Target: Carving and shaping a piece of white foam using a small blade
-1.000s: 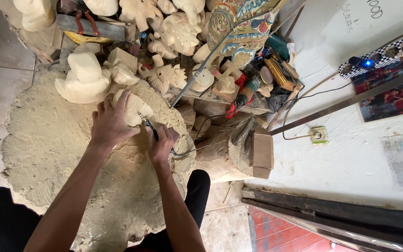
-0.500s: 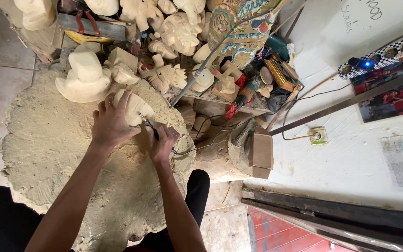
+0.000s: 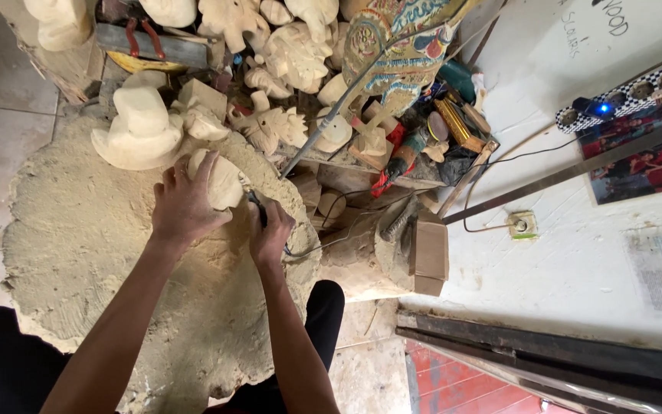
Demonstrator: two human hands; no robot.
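**Hands on carving, tool at its right edge**

Left hand [image 3: 185, 203] clamps pale rounded unpainted wood carving [image 3: 220, 180] from above, fingers wrapped over it, on sawdust-covered stump block [image 3: 78, 253]. Right hand [image 3: 270, 234] closed round small dark corded hand tool [image 3: 258, 208], tip touching carving's right side. Carving's long axis runs roughly up-left. Tool tip & type hidden by fingers; contact pt unclear.

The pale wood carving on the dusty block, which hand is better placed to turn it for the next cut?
Left. The left hand already wraps over the pale wood carving, while the right hand is closed around a dark corded tool beside it.
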